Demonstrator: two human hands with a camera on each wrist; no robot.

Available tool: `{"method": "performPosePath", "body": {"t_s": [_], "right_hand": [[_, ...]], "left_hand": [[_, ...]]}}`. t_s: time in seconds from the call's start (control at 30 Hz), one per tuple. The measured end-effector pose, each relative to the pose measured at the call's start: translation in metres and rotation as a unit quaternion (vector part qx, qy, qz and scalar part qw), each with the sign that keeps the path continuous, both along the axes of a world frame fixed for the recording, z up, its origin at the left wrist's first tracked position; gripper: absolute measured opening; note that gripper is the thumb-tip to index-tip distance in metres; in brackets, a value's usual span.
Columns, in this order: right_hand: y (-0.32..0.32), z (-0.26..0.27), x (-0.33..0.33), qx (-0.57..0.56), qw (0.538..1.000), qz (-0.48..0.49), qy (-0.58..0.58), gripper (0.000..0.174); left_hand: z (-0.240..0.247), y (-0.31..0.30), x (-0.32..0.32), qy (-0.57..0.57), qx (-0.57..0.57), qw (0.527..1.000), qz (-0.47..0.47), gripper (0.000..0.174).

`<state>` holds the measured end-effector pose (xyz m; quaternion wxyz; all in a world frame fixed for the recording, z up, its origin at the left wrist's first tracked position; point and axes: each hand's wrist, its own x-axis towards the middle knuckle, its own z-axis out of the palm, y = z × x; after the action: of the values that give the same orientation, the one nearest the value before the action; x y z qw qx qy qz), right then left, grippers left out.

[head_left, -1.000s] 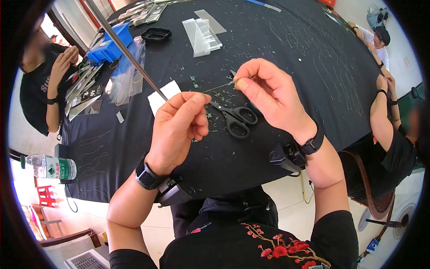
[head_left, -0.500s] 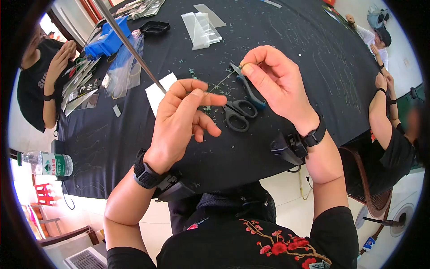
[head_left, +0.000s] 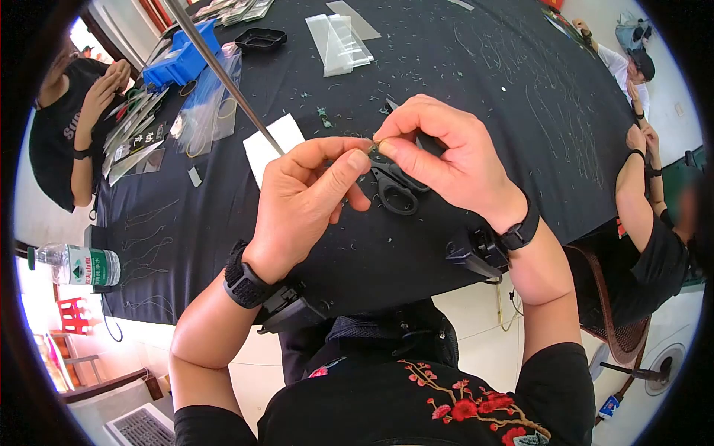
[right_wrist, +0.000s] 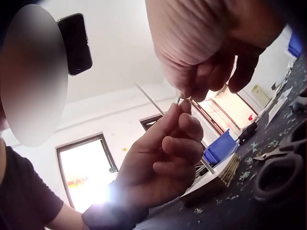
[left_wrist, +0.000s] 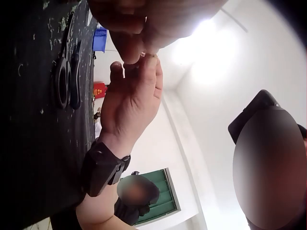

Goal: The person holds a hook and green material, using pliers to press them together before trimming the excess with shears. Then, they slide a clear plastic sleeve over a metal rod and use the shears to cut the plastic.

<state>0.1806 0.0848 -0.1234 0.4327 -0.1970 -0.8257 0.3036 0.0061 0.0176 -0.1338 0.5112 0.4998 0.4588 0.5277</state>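
Observation:
My right hand [head_left: 455,156] and left hand [head_left: 301,189] meet fingertip to fingertip above the black-covered table. Between them, thumb and index finger of each pinch a thin strand with a small greenish bit [head_left: 373,147]; most of it is hidden by the fingers. In the right wrist view a tiny end of the strand [right_wrist: 179,100] shows between the fingertips. Black-handled scissors [head_left: 396,199] lie on the cloth just below the hands. A dark blue-handled tool [left_wrist: 76,79] lies beside them, partly covered by my right hand in the head view.
Green scraps [head_left: 323,115] and loose threads [head_left: 149,245] litter the black cloth [head_left: 357,260]. A white pad [head_left: 274,141], metal rod [head_left: 223,78], clear plastic sleeves [head_left: 338,48], black tray [head_left: 260,39] and blue bin [head_left: 182,63] stand beyond. A water bottle [head_left: 78,266] is at left. Other people sit around.
The strand was stretched between my hands. The left fingers spread half a second ago, then came together again at the right fingertips. The right hand rose, then came down and left.

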Motion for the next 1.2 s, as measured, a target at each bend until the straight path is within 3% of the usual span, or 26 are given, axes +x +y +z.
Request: {"method": "performPosePath", "body": {"t_s": [0.07, 0.97, 1.2], "right_hand": [[0.0006, 0.0004, -0.0013, 0.048, 0.999, 0.013, -0.009, 0.008], [0.0007, 0.0027, -0.0039, 0.047, 0.996, 0.038, -0.059, 0.006], [-0.0045, 0.0009, -0.0047, 0.032, 0.999, -0.016, 0.019, 0.011]], "left_hand": [[-0.0015, -0.0002, -0.0013, -0.003, -0.01, 1.0, -0.006, 0.024], [-0.0025, 0.0013, -0.005, -0.071, -0.071, 0.991, -0.085, 0.015], [-0.0059, 0.0023, -0.0043, -0.074, -0.033, 0.997, 0.015, 0.008]]}}
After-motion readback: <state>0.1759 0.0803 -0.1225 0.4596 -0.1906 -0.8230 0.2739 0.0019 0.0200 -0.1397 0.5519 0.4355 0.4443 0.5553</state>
